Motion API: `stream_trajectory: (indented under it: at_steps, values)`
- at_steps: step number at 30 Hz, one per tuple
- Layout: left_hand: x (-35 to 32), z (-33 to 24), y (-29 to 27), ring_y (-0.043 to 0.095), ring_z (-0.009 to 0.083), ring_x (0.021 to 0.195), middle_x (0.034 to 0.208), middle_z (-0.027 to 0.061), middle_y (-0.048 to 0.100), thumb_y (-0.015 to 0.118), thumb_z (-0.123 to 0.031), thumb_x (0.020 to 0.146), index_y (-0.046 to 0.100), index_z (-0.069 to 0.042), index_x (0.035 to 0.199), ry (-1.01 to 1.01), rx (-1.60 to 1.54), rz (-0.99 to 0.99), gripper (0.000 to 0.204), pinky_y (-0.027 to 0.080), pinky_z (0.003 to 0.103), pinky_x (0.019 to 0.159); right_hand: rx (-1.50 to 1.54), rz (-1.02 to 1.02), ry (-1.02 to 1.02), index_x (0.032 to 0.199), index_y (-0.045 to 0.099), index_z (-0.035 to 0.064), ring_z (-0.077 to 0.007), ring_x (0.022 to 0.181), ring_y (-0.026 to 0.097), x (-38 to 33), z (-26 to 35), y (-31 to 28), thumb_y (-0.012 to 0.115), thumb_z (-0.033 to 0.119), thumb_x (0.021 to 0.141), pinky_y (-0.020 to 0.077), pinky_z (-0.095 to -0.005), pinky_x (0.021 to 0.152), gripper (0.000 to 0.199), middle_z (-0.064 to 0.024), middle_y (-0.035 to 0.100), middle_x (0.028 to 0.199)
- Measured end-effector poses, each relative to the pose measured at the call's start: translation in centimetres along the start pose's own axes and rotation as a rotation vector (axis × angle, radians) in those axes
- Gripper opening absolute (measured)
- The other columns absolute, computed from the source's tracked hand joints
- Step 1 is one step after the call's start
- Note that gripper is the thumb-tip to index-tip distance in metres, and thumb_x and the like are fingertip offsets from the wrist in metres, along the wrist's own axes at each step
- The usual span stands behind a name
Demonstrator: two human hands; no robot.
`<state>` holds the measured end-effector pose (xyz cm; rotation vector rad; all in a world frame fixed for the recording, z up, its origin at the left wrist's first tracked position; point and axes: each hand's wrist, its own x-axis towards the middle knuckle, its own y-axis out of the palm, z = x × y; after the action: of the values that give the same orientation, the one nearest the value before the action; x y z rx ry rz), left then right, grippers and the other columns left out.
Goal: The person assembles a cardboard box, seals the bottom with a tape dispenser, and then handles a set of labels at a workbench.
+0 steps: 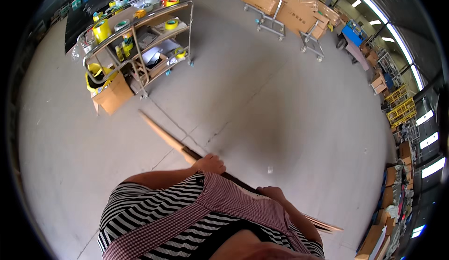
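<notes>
A long, thin stack of what looks like flat tan cardboard crosses in front of my body, seen nearly edge-on. One end juts out toward the far left, and the other end shows past my right forearm. Its middle edge looks dark. My left hand is closed over the top edge, near the middle. Lower and to the right, my right hand is also closed on it, with its fingers partly hidden. My checked apron hides much of the stack between and below the hands.
At the far left stands a metal trolley with yellow tape rolls, beside an open cardboard box. Large cartons rest on wheeled carts at the back. Yellow racks and more boxes line the right side. Grey concrete floor lies ahead.
</notes>
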<state>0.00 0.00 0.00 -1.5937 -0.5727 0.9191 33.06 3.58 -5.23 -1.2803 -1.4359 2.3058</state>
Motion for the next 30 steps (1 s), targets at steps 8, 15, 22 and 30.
stream_trajectory:
  at_steps: [8, 15, 22, 30]
  values:
    - [13.0, 16.1, -3.9, 0.055, 0.0208, 0.104, 0.102, 0.0018, 0.062, 0.053, -0.025, 0.087, 0.062, -0.011, 0.105, -0.31, -0.218, -0.186, 0.025, 0.04, 0.037, 0.093, -0.168, -0.375, -0.137, 0.087, 0.062, 0.0122, -0.0259, 0.081, 0.066, 11.4, -11.2, -23.3, 0.068, 0.02, 0.078, 0.0512, -0.0412, 0.07, 0.014, -0.006, 0.067, 0.082]
    - [19.7, 27.5, -3.6, 0.055, 0.0207, 0.1, 0.098, 0.0007, 0.061, 0.056, -0.03, 0.08, 0.062, -0.013, 0.097, -0.624, -0.27, -0.384, 0.025, 0.04, 0.036, 0.091, -0.142, -0.548, -0.426, 0.092, 0.064, 0.0145, -0.023, 0.08, 0.063, 29.1, -20.0, -32.2, 0.071, 0.024, 0.074, 0.05, -0.0393, 0.07, 0.021, -0.0031, 0.065, 0.081]
    - [25.8, 35.4, -7.0, 0.054, 0.0213, 0.1, 0.098, -0.0001, 0.06, 0.069, -0.039, 0.077, 0.062, -0.014, 0.098, -0.992, -0.226, -0.433, 0.033, 0.039, 0.037, 0.093, -0.181, -0.371, -0.745, 0.106, 0.064, 0.0115, -0.0239, 0.093, 0.061, 45.4, -25.8, -45.8, 0.071, 0.022, 0.076, 0.0482, -0.04, 0.081, 0.032, -0.0053, 0.067, 0.095]
    - [25.4, 44.2, -7.1, 0.056, 0.023, 0.09, 0.088, -0.0007, 0.061, 0.078, -0.039, 0.071, 0.064, -0.015, 0.089, -1.381, -0.129, -0.492, 0.033, 0.041, 0.039, 0.085, -0.211, -0.353, -1.054, 0.099, 0.063, 0.0109, -0.0243, 0.099, 0.06, 61.9, -18.9, -56.9, 0.072, 0.024, 0.078, 0.0464, -0.0401, 0.087, 0.027, -0.0043, 0.067, 0.097]
